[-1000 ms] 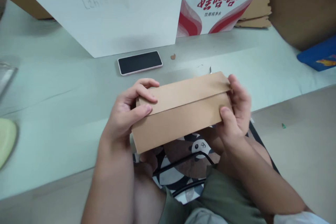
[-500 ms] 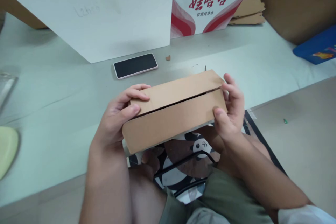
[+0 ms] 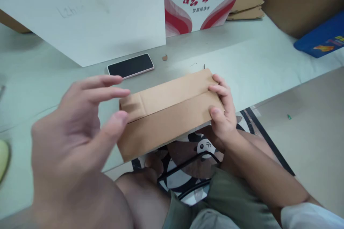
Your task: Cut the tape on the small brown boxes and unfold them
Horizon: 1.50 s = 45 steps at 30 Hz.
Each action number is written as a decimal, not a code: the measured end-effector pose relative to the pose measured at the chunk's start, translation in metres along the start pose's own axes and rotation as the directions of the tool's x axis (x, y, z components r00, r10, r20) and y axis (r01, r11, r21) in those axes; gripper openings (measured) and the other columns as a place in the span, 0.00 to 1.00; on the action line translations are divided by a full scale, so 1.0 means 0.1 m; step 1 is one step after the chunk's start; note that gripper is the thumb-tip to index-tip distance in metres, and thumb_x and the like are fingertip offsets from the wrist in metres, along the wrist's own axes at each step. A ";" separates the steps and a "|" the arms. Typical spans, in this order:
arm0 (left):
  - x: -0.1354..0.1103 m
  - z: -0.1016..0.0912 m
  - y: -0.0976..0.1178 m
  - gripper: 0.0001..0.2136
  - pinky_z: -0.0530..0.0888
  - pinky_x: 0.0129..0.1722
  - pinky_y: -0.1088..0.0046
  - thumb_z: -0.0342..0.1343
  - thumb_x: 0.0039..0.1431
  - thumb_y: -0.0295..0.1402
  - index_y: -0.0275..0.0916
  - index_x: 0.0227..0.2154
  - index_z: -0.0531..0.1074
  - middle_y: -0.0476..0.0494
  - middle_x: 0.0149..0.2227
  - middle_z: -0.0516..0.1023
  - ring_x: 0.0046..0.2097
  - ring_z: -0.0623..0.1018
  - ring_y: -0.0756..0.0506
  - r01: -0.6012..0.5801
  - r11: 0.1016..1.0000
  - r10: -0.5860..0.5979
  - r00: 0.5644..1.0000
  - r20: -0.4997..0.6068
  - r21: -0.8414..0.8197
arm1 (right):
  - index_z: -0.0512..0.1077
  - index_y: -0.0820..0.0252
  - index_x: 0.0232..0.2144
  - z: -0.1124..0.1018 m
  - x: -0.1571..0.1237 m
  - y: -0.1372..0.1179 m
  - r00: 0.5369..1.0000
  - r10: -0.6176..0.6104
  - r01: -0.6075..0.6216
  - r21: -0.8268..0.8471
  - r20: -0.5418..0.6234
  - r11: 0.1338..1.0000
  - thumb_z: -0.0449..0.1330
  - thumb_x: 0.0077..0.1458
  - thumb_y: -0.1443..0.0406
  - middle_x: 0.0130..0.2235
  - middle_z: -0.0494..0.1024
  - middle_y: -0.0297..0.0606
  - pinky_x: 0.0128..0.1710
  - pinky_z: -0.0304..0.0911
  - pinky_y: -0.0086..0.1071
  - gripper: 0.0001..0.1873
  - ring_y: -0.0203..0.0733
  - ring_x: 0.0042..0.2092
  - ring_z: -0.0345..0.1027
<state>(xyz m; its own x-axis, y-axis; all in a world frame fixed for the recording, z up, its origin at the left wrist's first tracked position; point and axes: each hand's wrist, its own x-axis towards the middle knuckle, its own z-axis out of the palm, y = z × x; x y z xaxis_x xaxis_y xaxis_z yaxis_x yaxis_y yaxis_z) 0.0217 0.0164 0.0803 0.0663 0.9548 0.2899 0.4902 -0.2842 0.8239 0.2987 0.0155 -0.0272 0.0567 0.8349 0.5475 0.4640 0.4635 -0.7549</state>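
Observation:
A brown cardboard box (image 3: 172,114) is held tilted over my lap at the table's near edge, its two long flaps meeting along a seam. My right hand (image 3: 224,111) grips its right end, thumb on the front flap and fingers round the far corner. At the left end, my left hand (image 3: 80,121) is raised with thumb and fingers apart. Its fingertips are close to the box's left corner; whether they touch it I cannot tell. A short crease line shows on the back flap near that corner.
Behind the box a phone (image 3: 130,66) lies on the pale green tabletop (image 3: 268,68). A large white box (image 3: 115,14) and a red-and-white printed carton (image 3: 199,10) stand at the back. Flat cardboard pieces (image 3: 245,3) and a blue package (image 3: 319,39) are at right.
My left hand has let go of the box's left end and moved left and toward the camera, its fingers spreading. The seam between the flaps has narrowed. My right hand still holds on.

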 end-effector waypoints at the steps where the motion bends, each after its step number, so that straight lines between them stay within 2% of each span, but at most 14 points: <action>1: -0.03 0.03 0.06 0.10 0.68 0.70 0.50 0.59 0.64 0.35 0.55 0.46 0.79 0.58 0.59 0.77 0.67 0.72 0.35 -0.077 0.995 0.076 0.997 0.024 0.062 | 0.67 0.43 0.59 0.00 -0.01 0.00 1.000 0.001 -0.002 0.011 0.006 1.000 0.52 0.65 0.46 0.70 0.62 0.39 0.72 0.52 0.64 0.24 0.59 0.75 0.51; 3: -0.05 0.11 0.14 0.12 0.71 0.68 0.49 0.59 0.64 0.36 0.52 0.50 0.79 0.53 0.61 0.78 0.64 0.76 0.35 -0.219 0.961 0.192 0.968 0.164 0.171 | 0.65 0.41 0.61 0.01 -0.03 -0.01 1.000 0.006 -0.007 0.054 0.014 0.999 0.52 0.66 0.47 0.72 0.60 0.37 0.73 0.51 0.62 0.24 0.57 0.76 0.48; 6: -0.04 0.23 0.15 0.16 0.68 0.68 0.43 0.58 0.64 0.40 0.50 0.54 0.77 0.47 0.63 0.78 0.65 0.75 0.32 -0.331 0.887 0.217 0.915 0.341 0.323 | 0.62 0.39 0.64 0.02 -0.06 -0.03 0.999 0.034 -0.038 0.120 0.028 0.992 0.53 0.66 0.48 0.74 0.57 0.34 0.74 0.51 0.59 0.27 0.54 0.77 0.46; 12: -0.04 0.25 0.09 0.27 0.61 0.69 0.40 0.64 0.56 0.45 0.54 0.60 0.74 0.47 0.70 0.70 0.71 0.67 0.26 -0.368 0.812 0.148 0.880 0.451 0.453 | 0.66 0.41 0.62 0.04 -0.05 -0.06 0.998 0.060 -0.062 0.120 0.021 0.991 0.54 0.65 0.48 0.73 0.59 0.36 0.74 0.50 0.61 0.25 0.56 0.76 0.48; 19: -0.06 0.30 -0.05 0.32 0.53 0.70 0.34 0.73 0.46 0.44 0.59 0.58 0.76 0.49 0.68 0.72 0.69 0.67 0.20 -0.369 0.874 0.247 0.898 0.364 0.317 | 0.66 0.41 0.61 0.02 -0.04 -0.04 0.998 0.061 -0.063 0.069 0.027 0.996 0.52 0.66 0.46 0.73 0.59 0.36 0.73 0.52 0.63 0.25 0.57 0.77 0.48; 25: 0.00 0.19 -0.08 0.32 0.62 0.68 0.36 0.73 0.47 0.46 0.59 0.58 0.77 0.47 0.66 0.75 0.66 0.71 0.23 -0.342 0.908 0.260 0.913 0.315 0.242 | 0.55 0.43 0.69 0.01 -0.05 0.06 0.994 0.076 -0.083 0.086 0.084 0.993 0.44 0.62 0.34 0.76 0.54 0.41 0.71 0.60 0.58 0.41 0.57 0.76 0.50; 28: 0.02 0.04 -0.12 0.33 0.66 0.68 0.43 0.75 0.47 0.46 0.58 0.59 0.77 0.49 0.66 0.75 0.65 0.73 0.28 -0.224 0.961 0.191 0.962 0.195 0.160 | 0.54 0.44 0.70 0.01 -0.05 0.09 0.987 0.128 -0.143 0.164 0.099 0.976 0.45 0.64 0.37 0.76 0.55 0.44 0.68 0.63 0.56 0.39 0.56 0.73 0.57; 30: 0.03 -0.03 -0.20 0.35 0.67 0.69 0.48 0.78 0.43 0.42 0.56 0.57 0.79 0.51 0.64 0.77 0.66 0.74 0.31 -0.072 0.997 0.072 0.997 0.029 0.016 | 0.57 0.44 0.68 0.01 -0.05 0.08 0.976 0.172 -0.195 0.190 0.131 0.962 0.48 0.67 0.40 0.75 0.58 0.44 0.68 0.64 0.56 0.34 0.55 0.73 0.59; 33: 0.07 0.01 -0.36 0.34 0.75 0.63 0.56 0.80 0.38 0.39 0.52 0.53 0.81 0.52 0.58 0.82 0.65 0.75 0.34 0.093 0.930 -0.161 0.973 -0.165 -0.357 | 0.60 0.44 0.66 0.01 -0.05 0.05 0.949 0.226 -0.270 0.197 0.220 0.943 0.51 0.67 0.43 0.73 0.63 0.45 0.67 0.64 0.56 0.30 0.54 0.73 0.59; 35: 0.10 0.15 -0.46 0.31 0.80 0.57 0.60 0.78 0.41 0.44 0.50 0.52 0.80 0.51 0.55 0.84 0.60 0.80 0.35 0.210 0.789 -0.326 0.940 -0.104 -0.578 | 0.60 0.45 0.66 0.02 -0.06 0.03 0.936 0.215 -0.275 0.198 0.277 0.941 0.51 0.67 0.42 0.73 0.63 0.46 0.67 0.64 0.57 0.32 0.55 0.73 0.59; 36: 0.11 0.24 -0.50 0.30 0.82 0.54 0.60 0.76 0.44 0.47 0.49 0.51 0.79 0.51 0.54 0.84 0.57 0.82 0.36 0.321 0.692 -0.428 0.904 -0.010 -0.646 | 0.60 0.45 0.67 0.03 -0.07 0.03 0.939 0.189 -0.251 0.199 0.286 0.947 0.51 0.66 0.41 0.73 0.62 0.46 0.67 0.64 0.58 0.33 0.55 0.74 0.58; 40: 0.10 0.60 -0.56 0.25 0.84 0.47 0.56 0.68 0.51 0.54 0.41 0.45 0.79 0.40 0.46 0.87 0.50 0.85 0.32 0.636 0.430 -0.609 0.729 0.314 -0.641 | 0.57 0.43 0.68 0.06 -0.11 0.06 0.984 0.039 -0.078 0.225 0.173 0.971 0.51 0.63 0.37 0.75 0.58 0.42 0.71 0.60 0.59 0.38 0.56 0.76 0.53; 42: 0.08 0.74 -0.56 0.23 0.84 0.45 0.56 0.65 0.54 0.55 0.39 0.41 0.80 0.38 0.43 0.87 0.49 0.85 0.32 0.695 0.391 -0.586 0.693 0.419 -0.603 | 0.55 0.41 0.69 0.04 -0.11 0.06 0.998 -0.017 0.002 0.220 0.066 0.975 0.49 0.63 0.38 0.74 0.59 0.40 0.71 0.59 0.60 0.38 0.56 0.75 0.54; 45: 0.06 0.88 -0.59 0.22 0.84 0.46 0.58 0.62 0.58 0.56 0.40 0.40 0.81 0.38 0.44 0.87 0.50 0.85 0.34 0.696 0.451 -0.500 0.716 0.488 -0.559 | 0.59 0.40 0.66 -0.03 -0.12 0.04 0.997 -0.062 0.066 0.083 -0.052 0.994 0.46 0.63 0.38 0.71 0.61 0.39 0.71 0.57 0.64 0.35 0.60 0.74 0.54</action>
<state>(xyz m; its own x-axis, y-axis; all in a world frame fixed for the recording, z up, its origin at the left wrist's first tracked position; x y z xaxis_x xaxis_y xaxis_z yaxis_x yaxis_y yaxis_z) 0.0696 0.0464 -0.0096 0.2264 0.8680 -0.4420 -0.2183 0.4875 0.8454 0.3024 0.0066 -0.0354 0.0739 0.7879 0.6113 0.3914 0.5409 -0.7444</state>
